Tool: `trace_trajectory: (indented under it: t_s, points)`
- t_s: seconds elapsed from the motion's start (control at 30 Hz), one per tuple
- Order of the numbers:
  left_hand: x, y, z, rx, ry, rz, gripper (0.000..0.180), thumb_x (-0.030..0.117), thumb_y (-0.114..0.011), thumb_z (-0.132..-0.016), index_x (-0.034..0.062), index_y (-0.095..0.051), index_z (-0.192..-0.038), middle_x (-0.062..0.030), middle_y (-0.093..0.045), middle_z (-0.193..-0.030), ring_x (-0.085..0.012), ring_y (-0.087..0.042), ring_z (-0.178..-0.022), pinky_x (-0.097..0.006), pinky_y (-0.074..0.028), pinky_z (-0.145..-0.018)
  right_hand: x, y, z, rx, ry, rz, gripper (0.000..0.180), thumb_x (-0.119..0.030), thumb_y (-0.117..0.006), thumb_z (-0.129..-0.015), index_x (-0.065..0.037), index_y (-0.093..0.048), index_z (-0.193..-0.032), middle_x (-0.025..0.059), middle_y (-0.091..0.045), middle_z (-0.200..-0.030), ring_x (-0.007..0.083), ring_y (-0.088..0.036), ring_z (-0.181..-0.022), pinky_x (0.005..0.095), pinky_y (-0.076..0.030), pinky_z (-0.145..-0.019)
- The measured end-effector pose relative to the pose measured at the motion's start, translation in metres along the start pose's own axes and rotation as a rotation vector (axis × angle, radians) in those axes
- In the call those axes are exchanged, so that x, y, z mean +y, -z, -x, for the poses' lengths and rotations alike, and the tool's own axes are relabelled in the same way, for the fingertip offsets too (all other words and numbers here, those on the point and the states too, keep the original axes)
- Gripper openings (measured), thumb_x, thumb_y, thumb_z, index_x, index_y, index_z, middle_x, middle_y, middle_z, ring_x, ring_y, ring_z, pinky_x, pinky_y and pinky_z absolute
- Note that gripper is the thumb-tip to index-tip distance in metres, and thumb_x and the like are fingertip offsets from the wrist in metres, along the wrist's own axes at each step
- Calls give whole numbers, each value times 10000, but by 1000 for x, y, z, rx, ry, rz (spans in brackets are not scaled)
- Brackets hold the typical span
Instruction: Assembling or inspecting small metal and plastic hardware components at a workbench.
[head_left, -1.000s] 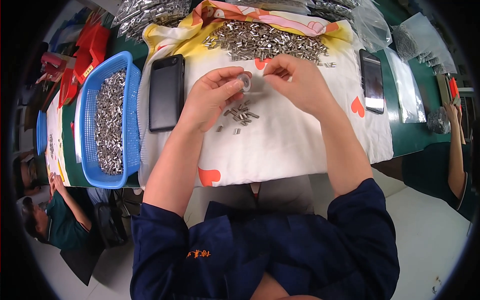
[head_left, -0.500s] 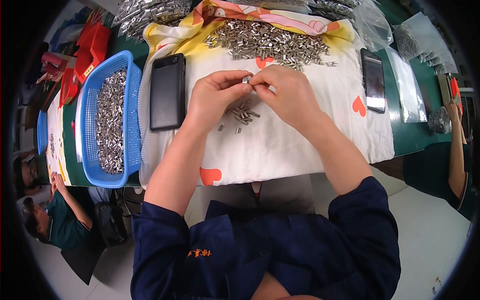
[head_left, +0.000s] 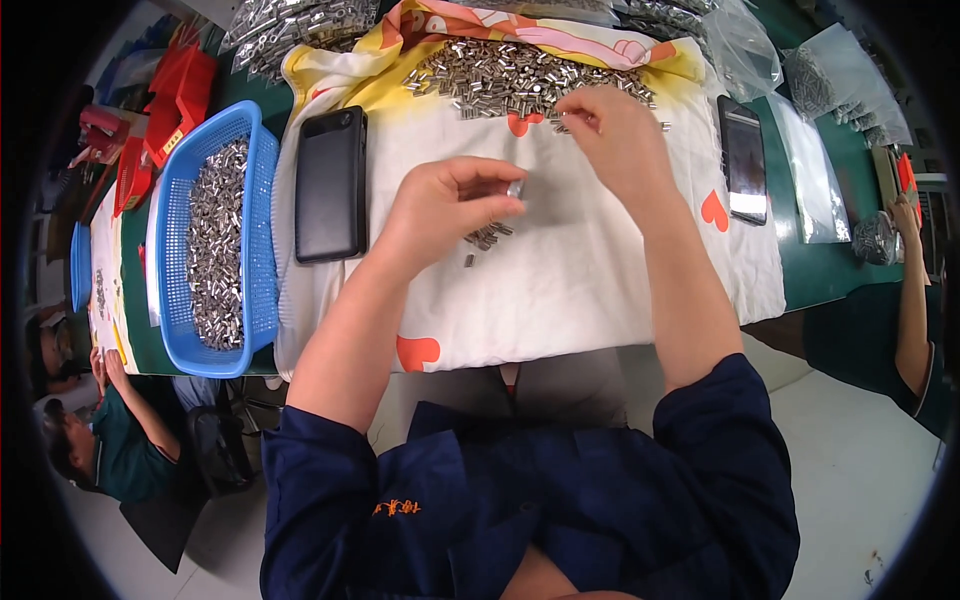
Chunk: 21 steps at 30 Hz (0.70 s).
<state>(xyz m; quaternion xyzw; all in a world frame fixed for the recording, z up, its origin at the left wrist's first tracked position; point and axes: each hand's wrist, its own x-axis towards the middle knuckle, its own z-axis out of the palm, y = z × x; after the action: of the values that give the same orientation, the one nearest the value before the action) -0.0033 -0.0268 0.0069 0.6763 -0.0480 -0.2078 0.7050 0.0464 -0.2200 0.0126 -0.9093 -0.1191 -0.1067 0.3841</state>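
Observation:
My left hand [head_left: 445,208] hovers over the white cloth [head_left: 560,290], pinching a small silver metal sleeve [head_left: 515,188] between thumb and fingers. Beneath it lies a small group of short metal cylinders [head_left: 490,236], partly covered by the hand. Farther off, my right hand [head_left: 622,142] has its thumb and fingertips together at the near edge of a large heap of similar cylinders [head_left: 520,75]. Whatever sits between those fingertips is too small to make out.
A blue basket [head_left: 263,230] full of metal cylinders stands at the left, beside a black rectangular case [head_left: 331,185]. At the right lie a phone [head_left: 743,160] and a clear plastic bag [head_left: 810,170]. Red bins [head_left: 180,95] stand far left. Co-workers sit at both sides.
My hands have parted. The right hand has moved away and right to the heap's edge; the left has shifted slightly right and nearer, still holding the metal sleeve.

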Motion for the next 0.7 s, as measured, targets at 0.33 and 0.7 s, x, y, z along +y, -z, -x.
trace_trajectory:
  t_s: [0.33,0.7]
  points:
    - [0,11,-4,59,1,353,227,34,-576,-782,34,-563,-1009,-53,-610,-937,-94,-573,-795,-210,-464,-674,5,-9,4,-88,206,311,70,-89,-575,-723,-51,-620,-761,86,-564,-778,244,-544,-769,355,-416,-718]
    - [-6,16,-5,80,1,437,245,42,-597,-773,30,-557,-1014,-44,-603,-894,-86,-571,-762,-188,-469,-662,-33,-10,17,-354,-101,-566,57,-4,-554,-749,-1,-575,-802,33,-581,-779,93,-539,-707,214,-431,-660]
